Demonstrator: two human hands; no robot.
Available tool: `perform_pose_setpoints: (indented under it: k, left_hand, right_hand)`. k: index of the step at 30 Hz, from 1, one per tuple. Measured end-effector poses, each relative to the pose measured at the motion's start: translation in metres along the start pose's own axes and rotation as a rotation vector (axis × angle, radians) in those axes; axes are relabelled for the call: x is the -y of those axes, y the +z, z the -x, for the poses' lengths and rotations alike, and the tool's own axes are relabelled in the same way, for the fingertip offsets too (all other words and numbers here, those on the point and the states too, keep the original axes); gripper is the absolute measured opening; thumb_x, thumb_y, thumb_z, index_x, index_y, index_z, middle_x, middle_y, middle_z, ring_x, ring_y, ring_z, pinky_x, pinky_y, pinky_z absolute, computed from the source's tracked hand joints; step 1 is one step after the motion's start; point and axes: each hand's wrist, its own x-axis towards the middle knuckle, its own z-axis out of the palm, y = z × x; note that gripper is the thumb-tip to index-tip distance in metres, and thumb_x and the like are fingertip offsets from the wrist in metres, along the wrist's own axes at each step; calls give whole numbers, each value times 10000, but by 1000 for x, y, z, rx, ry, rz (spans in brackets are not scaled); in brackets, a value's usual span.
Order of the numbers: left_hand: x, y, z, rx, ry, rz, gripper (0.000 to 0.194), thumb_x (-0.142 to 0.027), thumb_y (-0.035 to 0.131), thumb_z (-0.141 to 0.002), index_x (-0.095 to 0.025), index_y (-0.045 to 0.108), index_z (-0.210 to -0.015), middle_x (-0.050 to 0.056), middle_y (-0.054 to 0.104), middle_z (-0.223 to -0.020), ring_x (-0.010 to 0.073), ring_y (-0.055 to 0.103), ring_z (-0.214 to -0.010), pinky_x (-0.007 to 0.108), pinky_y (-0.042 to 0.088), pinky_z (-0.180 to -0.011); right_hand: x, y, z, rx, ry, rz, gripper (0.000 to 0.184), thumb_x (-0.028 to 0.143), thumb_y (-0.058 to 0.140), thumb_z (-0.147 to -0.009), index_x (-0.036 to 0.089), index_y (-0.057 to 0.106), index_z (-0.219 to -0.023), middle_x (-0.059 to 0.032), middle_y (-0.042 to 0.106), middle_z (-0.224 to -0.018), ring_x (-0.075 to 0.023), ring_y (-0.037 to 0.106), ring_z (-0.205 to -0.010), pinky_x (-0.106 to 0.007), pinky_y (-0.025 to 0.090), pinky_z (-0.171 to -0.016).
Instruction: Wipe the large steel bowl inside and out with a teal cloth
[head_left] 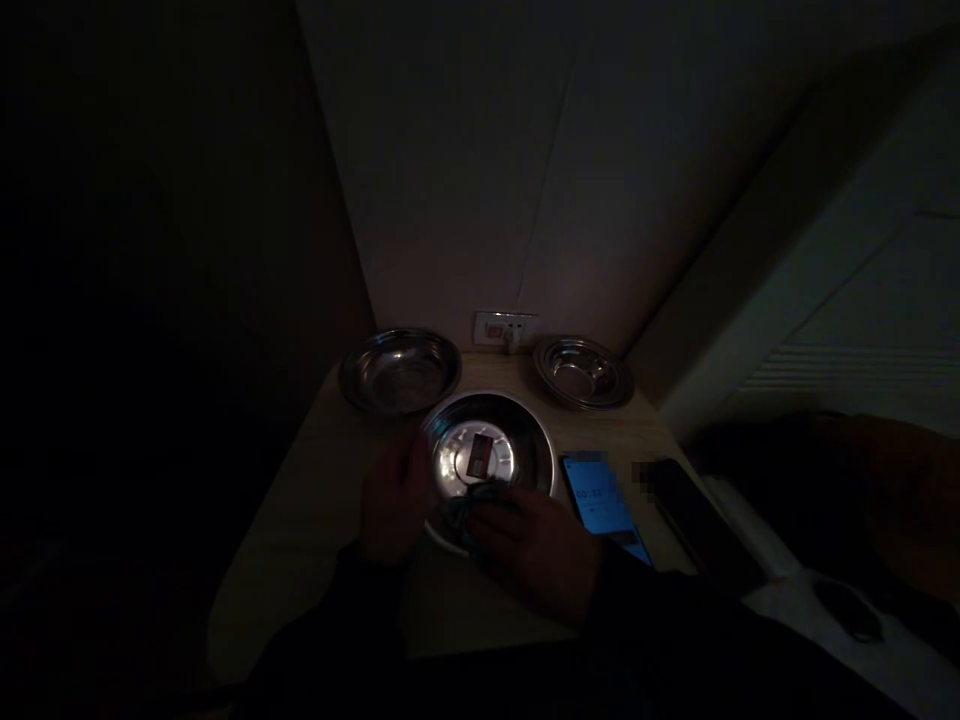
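Lighting is poor throughout. At the far left of the working area, the pale wooden table (289, 540) shows its rounded near corner. A wide metal basin (397, 378) stands upright at the table's back left. In front of it, the left hand (394, 500) is at the left side of the middle bowl (541, 432); whether its fingers are clamped on the rim cannot be told in the dark. The middle bowl is a shiny metal vessel, located at the table's centre, its inside facing up toward the camera. A dark rectangular patch with red shows on its floor; label or reflection cannot be determined. A dark cloth (489, 491) lies against the near inside of this bowl, bunched under the right hand (536, 545), whose fingers are together and closed on it. Behind, a socket plate (493, 331) is fixed to the wall. At back right stands a smaller metal bowl (581, 375) with several rim lines. Nearer, a lit phone (600, 497) lies beside a dark elongated object (701, 520).
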Motion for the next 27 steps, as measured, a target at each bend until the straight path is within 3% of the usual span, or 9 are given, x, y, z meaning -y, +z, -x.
perform_pose_setpoints:
  k: [6, 10, 12, 17, 20, 24, 27]
  left_hand:
    - [1, 1, -2, 0, -39, -38, 454, -463, 415, -875, -165, 635, -1138, 81, 697, -1119, 228, 638, -1014, 306, 485, -860]
    - [4, 4, 8, 18, -122, -30, 489, -532, 393, -860, -144, 664, -980, 106, 720, -984, 250, 656, -902, 333, 502, -787]
    - [7, 10, 14, 32, -152, -12, 471, -519, 410, -852, -146, 658, -995, 112, 717, -1009, 252, 655, -921, 342, 500, -810]
    - [18, 18, 20, -35, -137, 8, 395, -434, 415, -857, -159, 644, -1023, 119, 699, -1095, 243, 643, -1004, 347, 488, -878]
    - [21, 14, 18, -92, -79, -54, 409, -455, 393, -869, -167, 649, -1005, 119, 704, -1074, 242, 649, -981, 332, 509, -823]
    - [17, 15, 17, -139, -34, -72, 404, -426, 415, -865, -166, 649, -1067, 119, 693, -1116, 243, 640, -1026, 310, 511, -817]
    - [12, 19, 18, -127, -49, -44, 417, -427, 400, -878, -166, 644, -1094, 110, 702, -1091, 234, 656, -984, 305, 516, -801]
  right_hand:
    - [20, 22, -17, -230, 14, 61, 325, 199, 529, -839, 116, 610, -1142, -100, 694, -1061, -257, 589, -929, -388, 527, -743]
    - [15, 27, -13, -334, 2, 121, 304, 170, 512, -838, 103, 631, -1110, -111, 699, -1042, -252, 597, -884, -367, 533, -687]
    - [12, 28, -13, -355, 27, 116, 303, 182, 507, -850, 103, 633, -1114, -115, 694, -1066, -254, 595, -901, -372, 535, -721]
    - [13, 30, -16, -226, 78, 12, 349, 229, 509, -893, 117, 575, -1216, -118, 644, -1196, -268, 556, -1033, -405, 504, -846]
    - [4, 17, -12, -54, 93, -25, 345, 270, 526, -902, 164, 566, -1227, -84, 625, -1236, -267, 528, -1066, -421, 479, -865]
    - [-21, -16, -7, 232, 114, 80, 218, 261, 528, -889, 177, 649, -1050, -78, 671, -1124, -289, 534, -1007, -464, 450, -831]
    - [-27, -28, -12, 315, 116, 73, 166, 230, 544, -853, 158, 669, -937, -86, 683, -1035, -285, 539, -980, -442, 456, -812]
